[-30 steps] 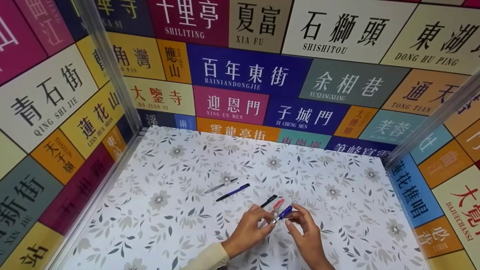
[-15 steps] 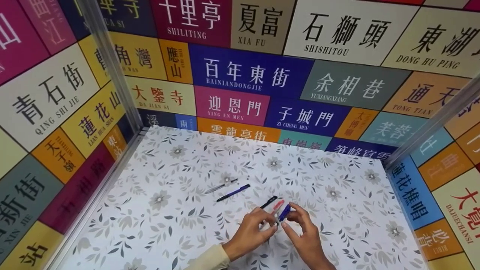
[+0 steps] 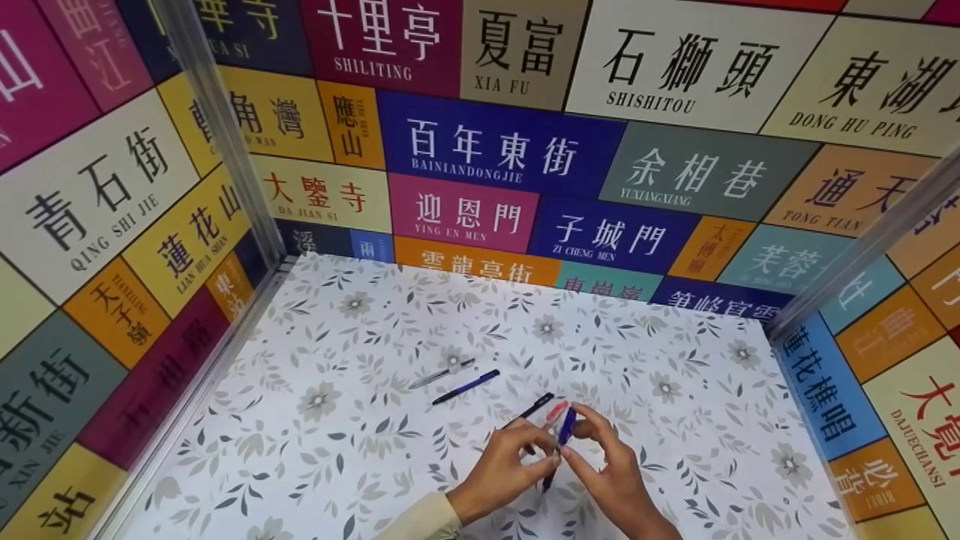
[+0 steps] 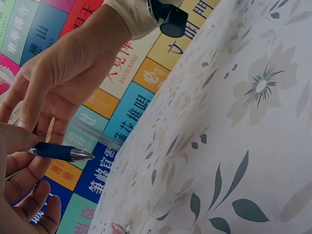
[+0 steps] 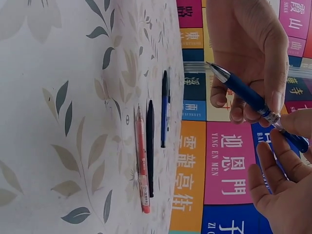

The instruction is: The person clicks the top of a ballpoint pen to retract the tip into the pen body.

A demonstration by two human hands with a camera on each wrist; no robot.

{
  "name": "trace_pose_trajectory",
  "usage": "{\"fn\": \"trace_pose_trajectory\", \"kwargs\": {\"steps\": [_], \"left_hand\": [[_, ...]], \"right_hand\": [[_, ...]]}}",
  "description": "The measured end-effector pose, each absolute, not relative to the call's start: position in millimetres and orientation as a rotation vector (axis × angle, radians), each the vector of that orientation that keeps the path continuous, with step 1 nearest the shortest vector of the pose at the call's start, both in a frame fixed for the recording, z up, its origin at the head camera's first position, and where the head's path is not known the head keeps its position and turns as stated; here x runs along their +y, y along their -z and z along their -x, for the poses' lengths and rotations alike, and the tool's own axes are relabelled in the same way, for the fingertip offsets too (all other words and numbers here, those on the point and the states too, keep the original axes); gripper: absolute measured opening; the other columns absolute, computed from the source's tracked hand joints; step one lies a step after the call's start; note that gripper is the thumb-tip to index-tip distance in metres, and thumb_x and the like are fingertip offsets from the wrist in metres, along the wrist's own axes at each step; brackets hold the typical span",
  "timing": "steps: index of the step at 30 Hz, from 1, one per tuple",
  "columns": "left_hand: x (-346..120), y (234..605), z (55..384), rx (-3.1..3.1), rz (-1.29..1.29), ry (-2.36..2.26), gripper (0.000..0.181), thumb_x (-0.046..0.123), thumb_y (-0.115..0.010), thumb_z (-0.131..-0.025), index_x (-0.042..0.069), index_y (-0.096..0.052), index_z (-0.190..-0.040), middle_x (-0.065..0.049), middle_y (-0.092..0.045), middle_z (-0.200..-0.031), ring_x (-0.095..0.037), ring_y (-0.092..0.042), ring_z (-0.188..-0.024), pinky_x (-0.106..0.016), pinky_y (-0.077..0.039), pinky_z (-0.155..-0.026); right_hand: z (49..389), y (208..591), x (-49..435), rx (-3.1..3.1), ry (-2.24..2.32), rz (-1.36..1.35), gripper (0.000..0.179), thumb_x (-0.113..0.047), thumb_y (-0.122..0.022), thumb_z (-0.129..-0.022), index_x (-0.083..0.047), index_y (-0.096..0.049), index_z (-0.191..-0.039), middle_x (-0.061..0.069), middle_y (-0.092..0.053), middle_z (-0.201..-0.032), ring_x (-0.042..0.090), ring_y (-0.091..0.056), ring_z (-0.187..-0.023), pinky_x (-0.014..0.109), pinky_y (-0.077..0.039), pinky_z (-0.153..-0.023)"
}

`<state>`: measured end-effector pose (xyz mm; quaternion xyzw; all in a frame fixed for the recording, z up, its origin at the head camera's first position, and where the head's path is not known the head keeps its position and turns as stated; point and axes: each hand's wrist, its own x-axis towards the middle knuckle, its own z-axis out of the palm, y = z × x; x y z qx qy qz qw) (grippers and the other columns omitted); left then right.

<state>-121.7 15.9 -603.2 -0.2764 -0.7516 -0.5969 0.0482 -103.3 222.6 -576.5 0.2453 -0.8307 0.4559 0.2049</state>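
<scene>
Both hands are on one blue click pen (image 5: pixel 243 91), its silver tip pointing away from the fingers. In the head view its blue upper end (image 3: pixel 568 426) stands steeply between the hands, and a dark lower part shows below them. My left hand (image 3: pixel 501 466) pinches the pen near its middle between thumb and fingers. From the other side, my right hand (image 3: pixel 613 474) pinches it close to the upper end. A red pen (image 5: pixel 142 161) and a black pen (image 5: pixel 150 146) lie side by side on the table behind the hands, partly covered in the head view.
Farther left on the flowered table cover (image 3: pixel 360 435) lie a blue-and-black pen (image 3: pixel 466 386) and a slim clear pen (image 3: pixel 442 373). Colourful sign panels (image 3: pixel 495 142) enclose the table at the back and both sides, with metal posts (image 3: pixel 225 135) at the corners.
The blue pen has turned from a slant to nearly upright in the head view, and its lower part now shows beneath the hands. Both hands stay almost in place.
</scene>
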Motion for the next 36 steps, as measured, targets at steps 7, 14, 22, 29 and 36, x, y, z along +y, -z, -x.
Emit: {"fn": "trace_pose_trajectory", "kwargs": {"steps": [7,14,22,29,36], "left_hand": [[14.3,600.8,119.4,-2.301,0.805,1.93,0.009,0.015,-0.081,-0.1,0.017,-0.084,-0.109,0.002,-0.079,-0.105,-0.004,-0.066,-0.098,-0.032,-0.06,-0.085],[16.6,597.0,118.6,-2.274,0.747,2.035,0.009,0.019,-0.082,-0.1,0.017,-0.085,-0.108,0.003,-0.079,-0.109,-0.005,-0.067,-0.1,-0.032,-0.06,-0.088],[19.1,597.1,118.4,-2.25,0.724,2.071,0.007,0.018,-0.083,-0.1,0.016,-0.085,-0.106,-0.005,-0.079,-0.106,-0.009,-0.069,-0.098,-0.036,-0.061,-0.088],[18.7,595.8,118.1,-2.254,0.694,2.087,0.007,0.015,-0.084,-0.098,0.016,-0.086,-0.105,-0.005,-0.08,-0.105,-0.007,-0.068,-0.097,-0.034,-0.06,-0.088],[17.5,598.9,117.2,-2.253,0.676,2.107,0.008,0.015,-0.084,-0.097,0.015,-0.086,-0.105,-0.008,-0.079,-0.105,-0.01,-0.069,-0.098,-0.037,-0.061,-0.089]], "right_hand": [[104.5,576.0,223.6,-2.291,-1.313,-0.731,0.076,0.012,-0.087,-0.085,-0.005,-0.059,-0.154,-0.005,-0.076,-0.111,0.019,-0.075,-0.1,0.017,-0.053,-0.097],[107.3,575.6,224.9,-2.28,-1.395,-0.753,0.075,0.013,-0.084,-0.088,-0.007,-0.056,-0.155,0.001,-0.076,-0.111,0.021,-0.076,-0.099,0.02,-0.054,-0.098],[108.6,574.4,225.6,-2.271,-1.482,-0.762,0.071,0.012,-0.082,-0.091,-0.008,-0.058,-0.154,0.01,-0.077,-0.109,0.023,-0.076,-0.1,0.019,-0.052,-0.101],[108.9,572.2,225.8,-2.306,-1.512,-0.738,0.068,0.008,-0.082,-0.093,-0.008,-0.058,-0.155,0.001,-0.077,-0.111,0.022,-0.076,-0.1,0.018,-0.051,-0.104],[110.4,573.9,224.3,-2.291,-1.566,-0.764,0.067,0.009,-0.081,-0.093,-0.004,-0.057,-0.154,0.013,-0.077,-0.108,0.026,-0.077,-0.099,0.019,-0.051,-0.105]]}}
